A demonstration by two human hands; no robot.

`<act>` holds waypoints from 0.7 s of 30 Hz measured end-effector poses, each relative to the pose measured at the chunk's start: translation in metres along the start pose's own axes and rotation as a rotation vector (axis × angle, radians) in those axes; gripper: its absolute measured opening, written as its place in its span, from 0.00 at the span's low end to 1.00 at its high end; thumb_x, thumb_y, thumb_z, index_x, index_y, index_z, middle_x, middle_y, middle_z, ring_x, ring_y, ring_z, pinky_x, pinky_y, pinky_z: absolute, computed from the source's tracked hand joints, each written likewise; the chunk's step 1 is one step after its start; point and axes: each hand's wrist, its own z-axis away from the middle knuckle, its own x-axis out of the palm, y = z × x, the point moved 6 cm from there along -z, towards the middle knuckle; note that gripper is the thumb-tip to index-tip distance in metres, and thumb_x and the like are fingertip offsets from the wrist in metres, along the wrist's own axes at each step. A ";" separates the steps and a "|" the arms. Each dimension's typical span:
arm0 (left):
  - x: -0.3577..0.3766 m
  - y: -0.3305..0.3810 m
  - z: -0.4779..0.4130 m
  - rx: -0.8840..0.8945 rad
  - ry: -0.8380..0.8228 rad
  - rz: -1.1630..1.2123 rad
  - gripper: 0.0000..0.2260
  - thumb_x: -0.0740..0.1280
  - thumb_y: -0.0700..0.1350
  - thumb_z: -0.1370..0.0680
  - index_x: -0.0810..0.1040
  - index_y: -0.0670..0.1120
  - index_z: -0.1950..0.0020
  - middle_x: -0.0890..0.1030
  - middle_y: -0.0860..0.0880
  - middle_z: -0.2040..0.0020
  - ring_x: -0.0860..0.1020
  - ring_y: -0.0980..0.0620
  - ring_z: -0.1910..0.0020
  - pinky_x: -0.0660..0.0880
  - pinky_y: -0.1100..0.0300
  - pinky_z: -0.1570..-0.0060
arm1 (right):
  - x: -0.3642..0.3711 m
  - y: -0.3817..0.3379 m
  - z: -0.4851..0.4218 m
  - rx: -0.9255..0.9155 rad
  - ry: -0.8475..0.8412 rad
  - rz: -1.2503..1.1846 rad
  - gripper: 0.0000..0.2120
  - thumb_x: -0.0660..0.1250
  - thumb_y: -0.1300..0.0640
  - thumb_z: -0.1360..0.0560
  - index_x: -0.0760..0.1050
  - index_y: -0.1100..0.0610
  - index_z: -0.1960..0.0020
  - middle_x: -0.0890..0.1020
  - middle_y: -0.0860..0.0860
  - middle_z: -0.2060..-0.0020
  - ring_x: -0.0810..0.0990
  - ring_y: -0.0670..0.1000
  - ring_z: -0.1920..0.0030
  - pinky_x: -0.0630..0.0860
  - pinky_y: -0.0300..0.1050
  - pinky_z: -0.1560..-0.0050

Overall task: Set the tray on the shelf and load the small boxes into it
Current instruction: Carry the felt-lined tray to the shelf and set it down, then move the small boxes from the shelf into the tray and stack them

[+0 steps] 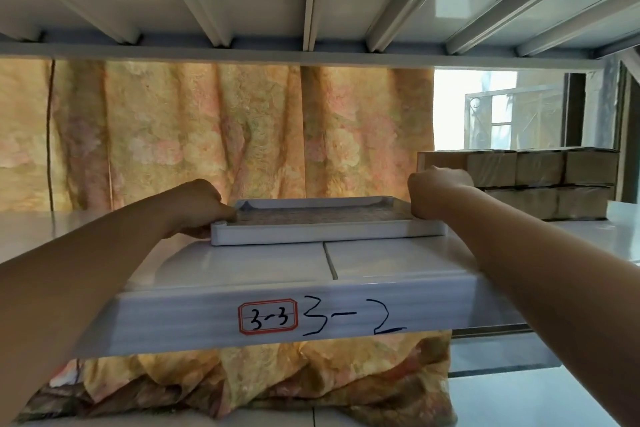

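One white metal shelf (398, 263), front edge marked "3-3" on one red-bordered label (268, 317) beside handwritten "3-2"; one floral orange curtain (207, 135) behind. One white rectangular tray (325, 230) flat on shelf near centre, gripped at both short ends: left hand (199, 208) and right hand (438, 194), fingers curled tight on rim. Stack of small brown boxes (540, 180) just right of tray, two rows, at least six faces visible

The white metal shelf (263, 267), its front edge marked "3-3" and "3-2", carries a white tray (325, 230) at its middle. Right of the tray, taped cardboard boxes (540, 180) sit stacked in two layers.
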 end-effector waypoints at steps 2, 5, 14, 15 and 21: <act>-0.012 0.012 -0.003 0.111 0.172 -0.098 0.17 0.69 0.45 0.25 0.75 0.41 0.38 0.76 0.40 0.40 0.76 0.45 0.55 0.71 0.59 0.61 | -0.012 0.000 0.000 -0.007 0.146 -0.025 0.11 0.59 0.62 0.25 0.75 0.57 0.45 0.80 0.54 0.51 0.79 0.57 0.52 0.69 0.44 0.60; -0.017 0.043 0.003 0.313 0.327 -0.117 0.15 0.66 0.44 0.24 0.77 0.42 0.39 0.74 0.39 0.36 0.73 0.49 0.66 0.67 0.60 0.61 | -0.028 0.001 0.002 0.022 0.295 -0.131 0.06 0.58 0.63 0.26 0.73 0.57 0.55 0.74 0.52 0.64 0.74 0.55 0.64 0.67 0.43 0.62; 0.031 0.163 0.025 0.674 0.397 -0.173 0.14 0.62 0.45 0.23 0.75 0.48 0.39 0.72 0.45 0.35 0.69 0.45 0.36 0.70 0.53 0.43 | -0.068 0.022 0.012 -0.044 0.612 -0.237 0.16 0.54 0.50 0.20 0.77 0.58 0.50 0.81 0.53 0.59 0.79 0.55 0.60 0.73 0.44 0.59; 0.035 0.178 0.029 0.710 0.413 -0.167 0.14 0.62 0.45 0.23 0.75 0.48 0.39 0.72 0.46 0.35 0.68 0.46 0.36 0.70 0.53 0.43 | -0.073 0.029 0.013 -0.032 0.646 -0.248 0.15 0.55 0.51 0.20 0.78 0.57 0.49 0.82 0.54 0.57 0.79 0.55 0.58 0.73 0.44 0.59; 0.069 0.253 0.042 0.839 0.478 -0.115 0.16 0.61 0.45 0.23 0.72 0.49 0.35 0.73 0.49 0.35 0.69 0.48 0.36 0.68 0.56 0.49 | -0.071 0.085 0.010 0.103 0.695 -0.354 0.16 0.59 0.52 0.23 0.73 0.53 0.36 0.79 0.53 0.43 0.72 0.56 0.38 0.73 0.51 0.45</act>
